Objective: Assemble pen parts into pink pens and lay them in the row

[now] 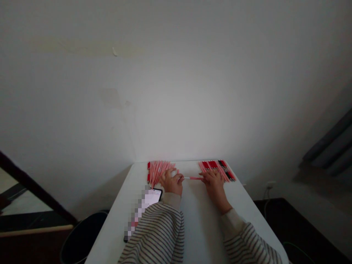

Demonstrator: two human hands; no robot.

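Note:
Over a white table [198,227], my left hand [172,181] and my right hand [213,181] hold the two ends of one pink pen [194,178] between them, fingers pinched on it. A fan of several pink pens [158,170] lies behind my left hand. Another row of several pink and red pens [216,167] lies behind my right hand. Both sleeves are striped.
A phone [150,200] lies on the table by my left forearm. A dark round bin [82,238] stands on the floor at the left. A plain wall rises right behind the table. A cable and socket [269,185] are at the right.

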